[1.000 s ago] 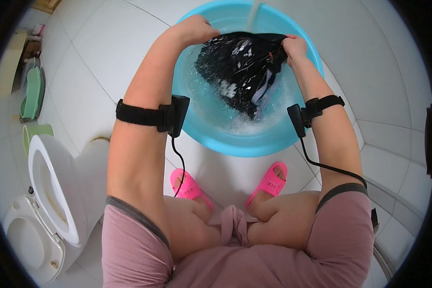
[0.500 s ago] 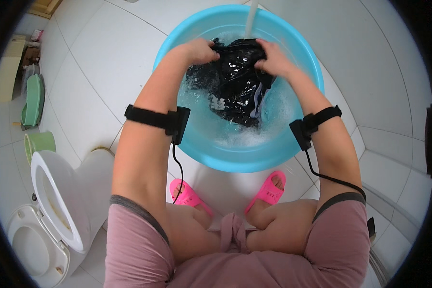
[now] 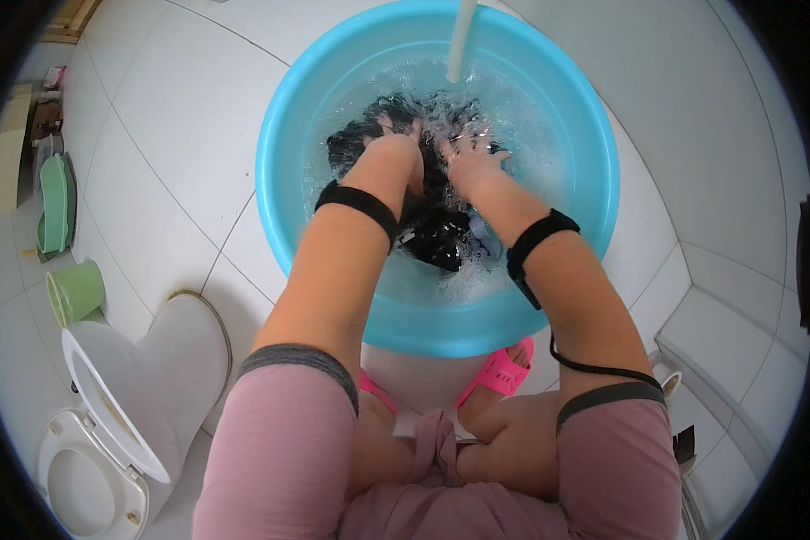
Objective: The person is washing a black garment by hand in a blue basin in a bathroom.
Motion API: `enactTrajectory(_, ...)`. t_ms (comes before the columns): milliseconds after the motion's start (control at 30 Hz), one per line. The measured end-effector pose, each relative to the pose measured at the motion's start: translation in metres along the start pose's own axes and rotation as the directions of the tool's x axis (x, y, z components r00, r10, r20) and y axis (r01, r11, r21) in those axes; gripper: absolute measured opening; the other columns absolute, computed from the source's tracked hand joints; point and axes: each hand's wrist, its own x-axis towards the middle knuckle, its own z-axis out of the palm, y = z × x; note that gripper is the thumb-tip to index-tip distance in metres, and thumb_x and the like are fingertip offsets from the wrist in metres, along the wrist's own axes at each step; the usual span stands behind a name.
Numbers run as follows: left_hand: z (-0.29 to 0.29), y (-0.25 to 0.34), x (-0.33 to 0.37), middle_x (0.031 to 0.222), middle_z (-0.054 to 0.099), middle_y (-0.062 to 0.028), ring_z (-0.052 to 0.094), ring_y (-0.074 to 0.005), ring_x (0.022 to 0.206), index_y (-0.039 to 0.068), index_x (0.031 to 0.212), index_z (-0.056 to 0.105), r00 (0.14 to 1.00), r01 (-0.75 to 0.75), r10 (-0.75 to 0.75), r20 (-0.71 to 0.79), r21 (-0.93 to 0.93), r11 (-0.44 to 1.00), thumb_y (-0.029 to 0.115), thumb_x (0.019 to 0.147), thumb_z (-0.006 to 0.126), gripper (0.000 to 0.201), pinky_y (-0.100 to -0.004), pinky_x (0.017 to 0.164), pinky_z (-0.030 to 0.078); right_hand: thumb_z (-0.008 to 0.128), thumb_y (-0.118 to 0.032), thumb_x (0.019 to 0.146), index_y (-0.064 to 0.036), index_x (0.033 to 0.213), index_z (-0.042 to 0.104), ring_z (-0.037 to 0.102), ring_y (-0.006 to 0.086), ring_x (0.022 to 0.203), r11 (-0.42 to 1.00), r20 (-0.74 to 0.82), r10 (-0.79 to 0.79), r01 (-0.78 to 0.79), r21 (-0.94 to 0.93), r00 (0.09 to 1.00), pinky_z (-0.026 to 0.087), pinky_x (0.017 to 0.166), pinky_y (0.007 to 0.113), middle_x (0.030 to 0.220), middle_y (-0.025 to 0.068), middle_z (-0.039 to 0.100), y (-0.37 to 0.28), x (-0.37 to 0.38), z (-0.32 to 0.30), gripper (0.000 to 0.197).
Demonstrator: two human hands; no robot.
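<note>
A wet black garment (image 3: 436,238) lies bunched and partly under foamy water in a large light-blue basin (image 3: 279,153). My left hand (image 3: 396,148) presses down into the cloth with its fingers apart, partly under water. Beside it my right hand (image 3: 473,164) lies on the garment, fingers spread, water splashing round them. Neither hand grips the cloth. Just beyond the hands, a whitish pipe (image 3: 461,43) reaches down into the basin.
To the left stand a white toilet (image 3: 175,360) with its lid raised, a light-green bucket (image 3: 76,292) and a green tub (image 3: 56,202). My feet in pink slippers (image 3: 497,376) are at the basin's near side, on white floor tiles (image 3: 189,126). A wall runs along the right.
Both hands have let go of the garment's upper edge and moved inward and down, pushing it into the water. The garment has sunk lower, and my view has shifted closer to the basin.
</note>
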Motion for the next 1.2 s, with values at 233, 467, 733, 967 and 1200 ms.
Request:
enactTrajectory(233,-0.003,-0.023,0.013,0.128,0.032,-0.0177,0.033,-0.0329,0.117,0.013,0.128,0.029,0.984,-0.050,0.016,-0.176,-0.186,0.981,0.019,0.075,0.046,0.057,-0.0496,0.097,0.021,0.068,-0.018,0.059,-0.0099,0.118,0.041,0.044,0.0333,0.105,0.937,-0.232,-0.122,0.189,0.293,0.965,0.039,0.085,0.038,0.117,0.0172,0.044,0.029,0.040,-0.001,0.066)
enactTrajectory(467,-0.044,-0.067,-0.023,0.086,0.053,-0.0069,0.050,-0.0185,0.079,0.004,0.092,0.053,0.904,-0.364,0.413,-0.110,-0.704,0.609,0.016,0.060,0.068,0.038,-0.0278,0.069,0.040,0.067,-0.013,0.060,-0.0036,0.104,0.049,0.056,0.0251,0.079,0.623,-0.264,-0.125,0.282,0.729,0.957,0.043,0.072,0.034,0.090,0.0144,0.057,0.057,-0.052,-0.078,0.049)
enactTrajectory(733,-0.025,-0.063,-0.037,0.090,0.054,-0.0112,0.051,-0.0203,0.084,0.007,0.084,0.055,0.901,-0.425,0.248,-0.355,-0.616,0.663,0.021,0.069,0.064,0.023,-0.0300,0.074,0.040,0.062,-0.013,0.070,-0.0141,0.122,0.034,0.044,0.0297,0.104,0.715,-0.590,-0.383,0.633,0.297,0.710,0.041,0.082,0.038,0.120,0.0133,0.040,0.068,-0.072,-0.067,0.060)
enactTrajectory(967,0.023,-0.023,-0.012,0.136,0.011,-0.0206,0.004,-0.0402,0.125,0.034,0.130,0.019,0.984,-0.179,0.179,0.013,0.097,0.979,0.040,0.076,0.052,0.063,-0.0537,0.096,0.017,0.067,-0.025,0.067,-0.0370,0.131,0.008,0.012,0.0472,0.120,0.952,0.124,-0.307,0.306,0.026,0.944,0.030,0.091,0.054,0.139,0.0063,-0.007,0.010,-0.045,-0.025,0.087)
enactTrajectory(1200,0.019,-0.024,0.026,0.114,0.046,-0.0220,0.038,-0.0364,0.111,0.012,0.117,0.046,0.939,-0.339,0.344,0.012,-0.138,0.931,0.017,0.067,0.052,0.051,-0.0406,0.093,0.029,0.064,-0.012,0.063,-0.0088,0.124,0.036,0.037,0.0359,0.112,0.954,-0.292,-0.282,0.235,-0.187,0.914,0.030,0.091,0.048,0.126,0.0118,0.036,0.003,0.005,0.018,0.067)
